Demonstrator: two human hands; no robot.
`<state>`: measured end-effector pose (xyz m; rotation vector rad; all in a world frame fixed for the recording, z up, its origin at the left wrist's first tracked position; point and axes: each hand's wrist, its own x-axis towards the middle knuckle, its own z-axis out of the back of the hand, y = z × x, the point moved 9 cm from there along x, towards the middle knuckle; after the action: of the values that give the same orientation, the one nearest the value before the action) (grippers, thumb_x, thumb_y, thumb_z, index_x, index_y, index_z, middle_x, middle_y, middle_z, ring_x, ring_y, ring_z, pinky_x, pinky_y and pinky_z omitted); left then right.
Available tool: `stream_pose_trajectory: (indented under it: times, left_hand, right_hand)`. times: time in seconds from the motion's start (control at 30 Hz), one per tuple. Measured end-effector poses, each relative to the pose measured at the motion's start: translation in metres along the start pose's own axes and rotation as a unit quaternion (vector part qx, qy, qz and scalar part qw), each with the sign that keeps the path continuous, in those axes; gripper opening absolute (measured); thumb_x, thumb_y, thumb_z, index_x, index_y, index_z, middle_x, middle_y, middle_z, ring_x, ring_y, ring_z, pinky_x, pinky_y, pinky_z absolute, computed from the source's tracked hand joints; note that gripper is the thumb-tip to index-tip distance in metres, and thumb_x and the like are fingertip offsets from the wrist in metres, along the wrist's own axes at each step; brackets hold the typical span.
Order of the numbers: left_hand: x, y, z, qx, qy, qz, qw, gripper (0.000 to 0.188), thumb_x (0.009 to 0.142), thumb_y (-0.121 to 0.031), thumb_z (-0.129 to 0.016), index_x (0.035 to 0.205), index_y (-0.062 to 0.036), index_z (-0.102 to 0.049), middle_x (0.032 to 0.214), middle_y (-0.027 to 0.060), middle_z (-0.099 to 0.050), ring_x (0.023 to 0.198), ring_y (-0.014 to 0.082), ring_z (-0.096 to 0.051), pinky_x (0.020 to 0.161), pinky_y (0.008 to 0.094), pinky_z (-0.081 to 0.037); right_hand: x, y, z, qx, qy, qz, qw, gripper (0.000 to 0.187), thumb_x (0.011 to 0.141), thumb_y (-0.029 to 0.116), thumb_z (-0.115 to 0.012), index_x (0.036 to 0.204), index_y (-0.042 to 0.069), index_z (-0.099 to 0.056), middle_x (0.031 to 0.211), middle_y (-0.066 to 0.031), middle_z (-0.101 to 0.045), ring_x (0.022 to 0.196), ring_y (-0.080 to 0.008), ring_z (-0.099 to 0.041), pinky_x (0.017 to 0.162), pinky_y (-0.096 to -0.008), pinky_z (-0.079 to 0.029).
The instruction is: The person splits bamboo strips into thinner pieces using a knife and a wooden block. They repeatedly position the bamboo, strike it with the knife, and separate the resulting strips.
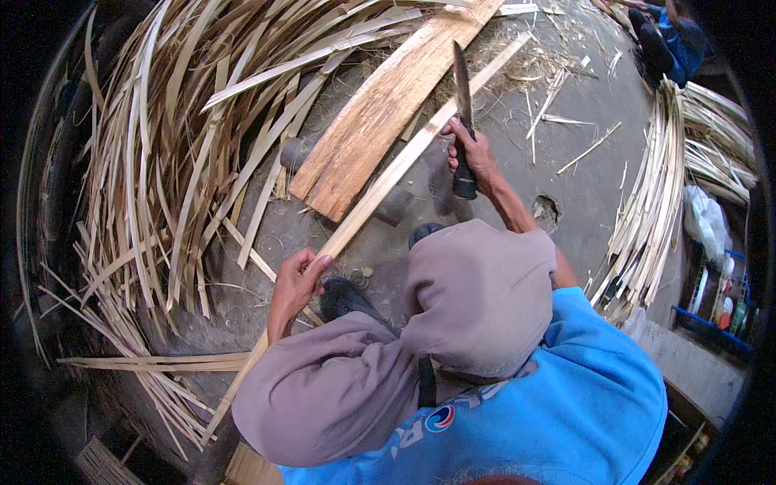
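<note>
A long pale strip of split bamboo or wood (396, 171) slants from the lower left up to the upper right, across the front of my knees. My left hand (297, 279) grips it at its lower part, thumb on top. Farther up, my right hand (471, 156) is closed round the dark handle of a long knife (463, 89). The blade points away from me and crosses the strip near its far end. Fingers of my right hand are close to the strip's edge; whether they touch it I cannot tell.
A thick rough plank (380, 121) lies just beyond the strip, propped on a dark round piece (394, 207). Heaped strips (174, 121) fill the left side. A bundle of strips (651, 202) lies at right, near a blue basket (715, 327). Another person (679, 44) sits at the far right.
</note>
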<state>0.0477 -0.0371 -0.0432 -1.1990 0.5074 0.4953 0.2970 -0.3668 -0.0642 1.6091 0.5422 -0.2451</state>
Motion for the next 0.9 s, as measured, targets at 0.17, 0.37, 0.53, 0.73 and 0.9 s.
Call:
stream_pose_trajectory:
  times: [0.17,0.37,0.53,0.73,0.9]
  left_hand:
    - [-0.022,-0.024,0.027,-0.041,0.015,0.047,0.998,0.032,0.102,-0.033,-0.062,0.089,-0.0037,-0.063,0.06,0.0001,-0.057,0.052,0.008,-0.049,0.049,0.0267,-0.035]
    - [-0.033,-0.022,0.043,0.011,-0.027,-0.027,0.999,0.038,0.102,-0.036,-0.06,0.083,-0.0034,-0.064,0.06,-0.0003,-0.056,0.054,0.0078,-0.046,0.052,0.0261,-0.033]
    - [-0.05,-0.002,0.053,-0.06,-0.014,0.034,0.998,0.038,0.103,-0.035,-0.06,0.083,-0.0027,-0.065,0.06,-0.0006,-0.056,0.052,0.0065,-0.044,0.049,0.0258,-0.031]
    - [-0.041,0.029,0.067,-0.085,0.005,0.016,0.996,0.04,0.103,-0.037,-0.06,0.084,-0.0022,-0.066,0.058,0.0004,-0.057,0.049,0.0057,-0.044,0.046,0.0243,-0.03]
    - [-0.083,0.052,0.088,-0.097,0.063,0.065,0.991,0.04,0.102,-0.037,-0.061,0.085,-0.0015,-0.067,0.058,0.0021,-0.059,0.043,0.0067,-0.043,0.041,0.0231,-0.029]
  right_hand:
    - [0.001,0.056,0.012,-0.381,-0.069,0.171,0.906,0.062,0.099,0.061,-0.053,0.081,0.003,-0.062,0.055,-0.005,-0.053,0.049,-0.0161,-0.056,0.048,-0.0344,-0.045]
    - [0.029,0.055,0.013,-0.43,-0.125,0.161,0.88,0.063,0.099,0.058,-0.056,0.078,-0.002,-0.063,0.056,-0.0143,-0.055,0.05,-0.0244,-0.056,0.052,-0.0417,-0.044]
    - [-0.023,0.044,-0.046,-0.4,-0.076,0.249,0.879,0.055,0.099,0.052,-0.06,0.09,-0.002,-0.067,0.064,-0.0249,-0.059,0.056,-0.0345,-0.061,0.057,-0.0469,-0.046]
    - [-0.016,0.075,-0.019,-0.365,-0.16,0.273,0.876,0.053,0.101,0.051,-0.058,0.093,-0.001,-0.068,0.061,-0.0158,-0.058,0.056,-0.0234,-0.06,0.054,-0.0396,-0.046]
    - [-0.013,0.084,-0.007,-0.348,-0.152,0.28,0.882,0.052,0.102,0.051,-0.057,0.095,0.001,-0.069,0.059,-0.0082,-0.059,0.053,-0.0162,-0.059,0.052,-0.0349,-0.046]
